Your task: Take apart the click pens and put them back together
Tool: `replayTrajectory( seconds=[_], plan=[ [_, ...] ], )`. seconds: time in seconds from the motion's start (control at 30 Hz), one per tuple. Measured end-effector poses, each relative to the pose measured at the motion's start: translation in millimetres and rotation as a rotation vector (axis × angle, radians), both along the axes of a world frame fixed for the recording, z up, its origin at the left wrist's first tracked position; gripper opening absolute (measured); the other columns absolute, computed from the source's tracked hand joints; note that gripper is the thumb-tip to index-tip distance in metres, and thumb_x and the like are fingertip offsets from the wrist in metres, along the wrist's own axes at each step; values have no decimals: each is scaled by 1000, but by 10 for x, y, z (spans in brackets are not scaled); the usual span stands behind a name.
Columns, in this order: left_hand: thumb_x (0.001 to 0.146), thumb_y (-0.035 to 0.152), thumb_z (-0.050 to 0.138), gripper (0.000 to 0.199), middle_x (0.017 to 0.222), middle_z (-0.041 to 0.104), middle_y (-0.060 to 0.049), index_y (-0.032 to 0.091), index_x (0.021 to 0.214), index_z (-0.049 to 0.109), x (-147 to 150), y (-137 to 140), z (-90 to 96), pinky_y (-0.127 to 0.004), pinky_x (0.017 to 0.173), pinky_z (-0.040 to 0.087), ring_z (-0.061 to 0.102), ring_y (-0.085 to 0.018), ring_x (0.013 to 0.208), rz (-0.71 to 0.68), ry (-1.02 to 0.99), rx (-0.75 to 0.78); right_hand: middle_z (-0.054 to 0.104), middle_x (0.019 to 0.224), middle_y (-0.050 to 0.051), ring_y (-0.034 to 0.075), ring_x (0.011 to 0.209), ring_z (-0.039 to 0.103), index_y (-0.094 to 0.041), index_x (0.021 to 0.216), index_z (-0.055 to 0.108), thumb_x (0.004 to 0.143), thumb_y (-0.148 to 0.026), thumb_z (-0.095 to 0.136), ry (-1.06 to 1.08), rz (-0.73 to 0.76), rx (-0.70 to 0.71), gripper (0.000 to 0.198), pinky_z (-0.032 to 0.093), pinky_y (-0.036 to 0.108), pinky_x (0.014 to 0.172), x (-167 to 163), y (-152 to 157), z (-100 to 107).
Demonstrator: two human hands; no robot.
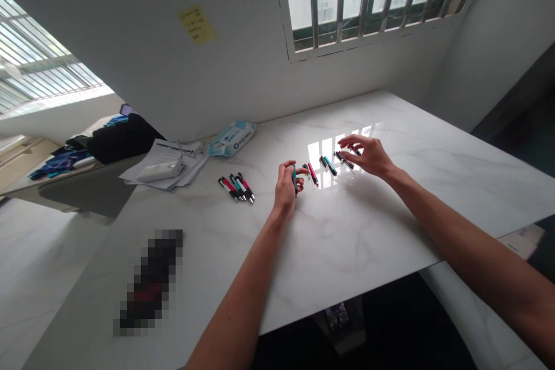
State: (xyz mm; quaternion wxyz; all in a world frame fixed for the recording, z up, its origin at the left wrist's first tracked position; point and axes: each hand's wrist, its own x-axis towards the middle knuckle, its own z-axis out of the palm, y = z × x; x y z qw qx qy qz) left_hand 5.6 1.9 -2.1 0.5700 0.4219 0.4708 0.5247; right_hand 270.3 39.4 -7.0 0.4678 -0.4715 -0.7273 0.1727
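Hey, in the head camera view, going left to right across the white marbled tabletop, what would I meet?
Loose white paper sheets, a bunch of slim red, teal and black pens, the bare left hand, a slim red tubular pen piece, a slim teal tubular pen piece, the bare right hand.

No wording readable from here. Yellow note [197,25] on wall [243,78]: several rows of writing, too blurred. Blue-white packet [233,138] on table [342,254]: dark lettering, too small.
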Motion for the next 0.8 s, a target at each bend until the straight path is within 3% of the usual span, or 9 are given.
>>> replayTrajectory(
  seconds=[0.27, 0.57, 0.8],
  plan=[
    [85, 40, 69, 30, 94, 64, -4, 22, 109, 70, -34, 47, -39, -26, 60, 42, 52, -11, 67, 2, 97, 148, 81, 108, 6, 25, 99, 75, -24, 115, 78, 88, -34, 71, -93, -168, -59, 30, 62, 44, 91, 341, 209, -181],
    [83, 37, 72, 34, 89, 63, -1, 21, 112, 71, -58, 33, -12, -24, 61, 45, 54, -10, 67, 19, 137, 150, 81, 111, 3, 24, 93, 71, -26, 108, 80, 87, -23, 68, -264, -137, -67, 24, 58, 40, 85, 401, 280, -298],
    [81, 41, 74, 36, 88, 66, -2, 22, 112, 72, -90, 60, -55, -24, 63, 47, 59, -12, 69, 42, 189, 159, 80, 114, 5, 27, 105, 68, -26, 113, 79, 87, -17, 64, -343, -192, -91, 31, 55, 43, 95, 402, 297, -315]
  ],
)
